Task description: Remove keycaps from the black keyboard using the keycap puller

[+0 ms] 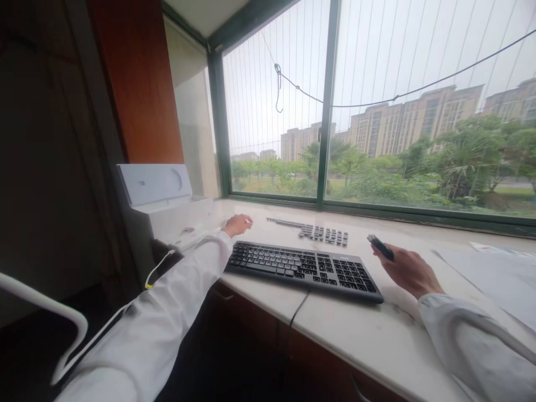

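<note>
A black keyboard [299,268] lies along the front edge of the counter. Its left part carries keycaps, while many positions in the middle and on the right look bare. Loose keycaps [326,234] are laid out in rows behind it. Just past the keyboard's back left corner is my left hand [238,224], its fingers loosely bent and apart, with nothing visible in them. My right hand [410,271], to the right of the keyboard, is closed around a small black hand tool [381,247] with a lighter tip pointing away to the left; its exact kind is unclear.
An open white box [180,215] with its lid [154,184] raised stands at the left. A white cable [161,265] hangs beside it. Papers [494,273] lie at the right. A window [276,167] rises behind the white counter [335,335]. The keyboard's cord [299,307] drops over the edge.
</note>
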A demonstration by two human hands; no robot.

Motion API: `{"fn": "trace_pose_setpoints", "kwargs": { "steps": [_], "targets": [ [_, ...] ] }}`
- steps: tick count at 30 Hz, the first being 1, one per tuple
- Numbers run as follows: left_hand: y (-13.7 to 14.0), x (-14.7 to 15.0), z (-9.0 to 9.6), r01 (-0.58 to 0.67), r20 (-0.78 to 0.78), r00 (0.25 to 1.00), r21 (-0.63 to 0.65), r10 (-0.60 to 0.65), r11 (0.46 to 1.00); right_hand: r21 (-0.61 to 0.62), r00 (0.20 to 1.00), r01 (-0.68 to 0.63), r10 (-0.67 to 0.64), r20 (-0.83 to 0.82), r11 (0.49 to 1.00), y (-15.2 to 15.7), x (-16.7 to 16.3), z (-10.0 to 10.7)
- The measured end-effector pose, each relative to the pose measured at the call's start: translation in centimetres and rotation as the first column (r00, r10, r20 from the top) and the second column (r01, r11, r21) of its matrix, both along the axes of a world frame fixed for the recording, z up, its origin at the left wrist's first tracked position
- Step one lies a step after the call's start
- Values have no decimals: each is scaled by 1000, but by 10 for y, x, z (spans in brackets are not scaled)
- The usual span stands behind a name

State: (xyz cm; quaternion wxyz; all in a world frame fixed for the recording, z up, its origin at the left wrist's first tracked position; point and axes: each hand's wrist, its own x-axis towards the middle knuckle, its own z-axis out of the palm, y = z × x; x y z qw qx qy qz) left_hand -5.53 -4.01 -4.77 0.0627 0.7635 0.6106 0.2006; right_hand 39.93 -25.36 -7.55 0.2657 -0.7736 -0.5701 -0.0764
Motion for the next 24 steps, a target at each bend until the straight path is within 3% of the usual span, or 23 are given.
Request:
{"fn": "trace_pose_setpoints", "kwargs": {
  "steps": [3, 7, 14, 16, 20, 24],
  "targets": [
    [-25, -19, -13, -45, 48, 998, 71, 41, 996, -56, 1000, 26, -26, -8, 998, -7, -3, 5],
    [-49, -43, -32, -70, 165, 985, 109, 52, 992, 18, 999, 47, -47, 2, 999, -15, -5, 8],
    [-67, -57, -52, 119, 514, 839, 144, -177, 982, 89, 993, 60, -68, 95, 994, -10, -6, 0],
    [-69, -56, -54, 154, 502, 841, 140, -204, 978, 67, 991, 35, -43, 127, 997, -7, -4, -4],
    [-70, -55, -56, 236, 325, 908, 128, -266, 963, 43, 991, 57, -61, 116, 997, -2, 3, -7],
    [-69, -56, -59, 309, 197, 922, 147, -334, 940, 178, 989, 141, -148, 28, 974, 2, 18, -10]
  ]
}}
